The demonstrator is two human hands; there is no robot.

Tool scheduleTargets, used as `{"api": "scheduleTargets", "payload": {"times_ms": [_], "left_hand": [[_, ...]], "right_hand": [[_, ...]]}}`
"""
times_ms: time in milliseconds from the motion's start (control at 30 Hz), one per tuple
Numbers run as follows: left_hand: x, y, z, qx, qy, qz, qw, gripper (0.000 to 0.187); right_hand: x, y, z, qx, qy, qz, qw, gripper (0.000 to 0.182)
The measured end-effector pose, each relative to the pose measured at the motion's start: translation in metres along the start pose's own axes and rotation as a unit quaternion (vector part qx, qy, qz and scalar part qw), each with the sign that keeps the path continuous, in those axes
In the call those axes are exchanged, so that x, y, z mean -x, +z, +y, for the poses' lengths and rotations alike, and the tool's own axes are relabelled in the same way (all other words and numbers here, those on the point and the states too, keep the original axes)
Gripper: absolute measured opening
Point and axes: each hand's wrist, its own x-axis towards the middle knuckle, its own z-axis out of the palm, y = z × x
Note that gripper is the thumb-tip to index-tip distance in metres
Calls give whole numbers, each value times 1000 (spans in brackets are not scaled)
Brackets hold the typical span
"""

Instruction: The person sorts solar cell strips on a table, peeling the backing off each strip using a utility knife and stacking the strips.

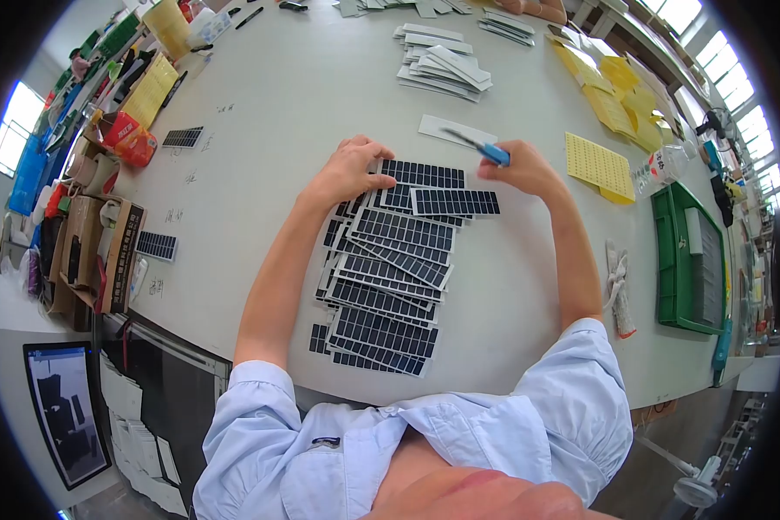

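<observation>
Small solar panels (394, 276), dark cells with white edges, lie in a long overlapping stack in front of me. At the far end of the stack, my left hand (354, 170) pinches the left end of a solar panel (425, 173) between thumb and fingers. Another panel (456, 203) lies crosswise just below it, sticking out to the right. My right hand (523, 170) is closed around a blue-handled tool (495, 154) with a thin, dark, pointed tip, blurred by motion. The tip points left over a white strip (446, 129) on the table.
White-backed strips (445, 65) are piled at the far side, near another person's arm (537, 9). Rightward are a yellow dotted sheet (599, 166), a plastic bottle (663, 169), a glove (617, 290) and a green tray (686, 257). Single panels (157, 245) and a cardboard box (123, 257) lie left.
</observation>
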Motion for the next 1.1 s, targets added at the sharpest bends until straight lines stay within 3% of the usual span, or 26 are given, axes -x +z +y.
{"api": "scheduleTargets", "payload": {"times_ms": [67,133,200,267,367,433,500,533,633,700,733,833,933,1100], "left_hand": [[-1,1,-2,21,-4,-2,1000,47],[-2,1,-3,30,-5,-2,1000,47],[-1,0,-4,35,-5,-7,999,48],[1,-1,-5,39,-5,-12,999,49],[3,-4,-1,-4,34,17,999,50],[5,-12,7,93,22,11,995,51],[6,-17,15,240,24,-47,969,54],[4,-11,15,288,52,-33,956,51],[5,-8,38,382,45,-31,923,26],[7,-11,43,372,24,-23,928,23],[8,-11,45,364,2,-17,931,21],[6,7,48,375,37,-26,926,18],[11,0,55,397,46,-56,915,17],[9,-26,27,424,53,4,904,24]], "right_hand": [[9,-2,-1,-36,-19,-39,998,25],[11,3,0,56,-73,-104,990,26],[11,7,1,92,-106,-75,987,27],[6,0,-2,71,-58,-127,988,24],[6,-10,-1,-42,-63,-90,993,21],[7,-14,-4,-52,-87,-70,992,18],[19,-19,-27,-126,-30,-38,991,16],[19,-19,-28,-126,-33,-36,991,16],[12,-6,-22,-154,-73,-25,985,18],[7,7,-29,-155,-141,132,969,20],[9,8,-32,-64,-112,209,969,31],[14,25,-51,14,-172,327,929,50],[21,17,-61,17,-124,224,967,63],[25,-23,-22,-9,-154,75,985,64]]}}
